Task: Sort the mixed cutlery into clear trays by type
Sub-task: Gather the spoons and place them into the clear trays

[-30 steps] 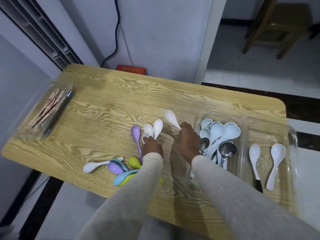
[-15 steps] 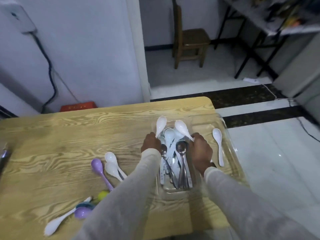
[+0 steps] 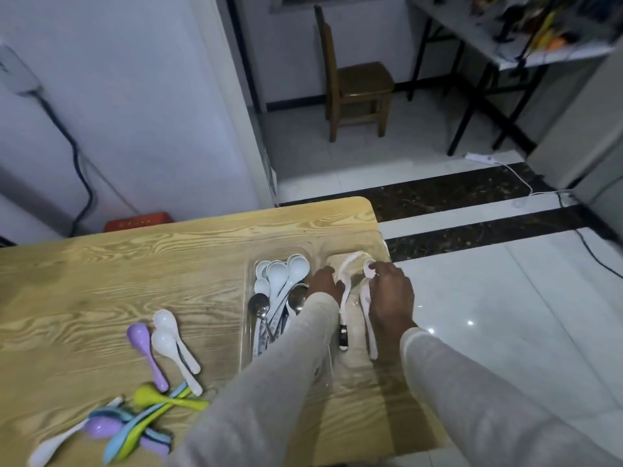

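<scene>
A pale wall [image 3: 135,112] with a black cable [image 3: 78,163] stands behind the wood-grain table [image 3: 135,264], a red box [image 3: 141,221] at its foot, while glossy white floor tiles [image 3: 505,315] crossed by dark marble strips [image 3: 455,192] run to a wooden chair [image 3: 357,85] and a black-legged side table [image 3: 488,42].

left hand [image 3: 325,285] at right tray [image 3: 354,365] | right hand [image 3: 391,296] pinches white spoon [image 3: 368,266] there | loose spoons [image 3: 165,335] on table [image 3: 101,281]
</scene>
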